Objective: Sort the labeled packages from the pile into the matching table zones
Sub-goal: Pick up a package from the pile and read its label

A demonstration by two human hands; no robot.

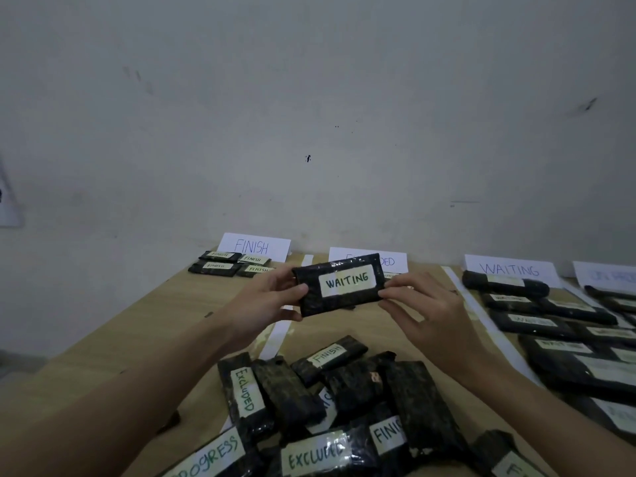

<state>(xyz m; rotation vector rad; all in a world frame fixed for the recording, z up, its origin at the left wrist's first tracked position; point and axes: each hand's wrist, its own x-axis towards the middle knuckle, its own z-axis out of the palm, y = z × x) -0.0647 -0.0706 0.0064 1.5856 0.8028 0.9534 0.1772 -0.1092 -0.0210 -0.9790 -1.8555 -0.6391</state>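
I count four packages (230,265) lying by the FINISH card (254,246). I see four paper zone cards standing along the wall. My two hands, left (265,301) and right (421,309), share one WAITING package (340,284).

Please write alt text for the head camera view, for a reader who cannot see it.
Both hands, left hand and right hand, hold up a dark package labeled WAITING above a pile of labeled packages. Beyond it, the FINISH sign and the WAITING sign mark table zones.
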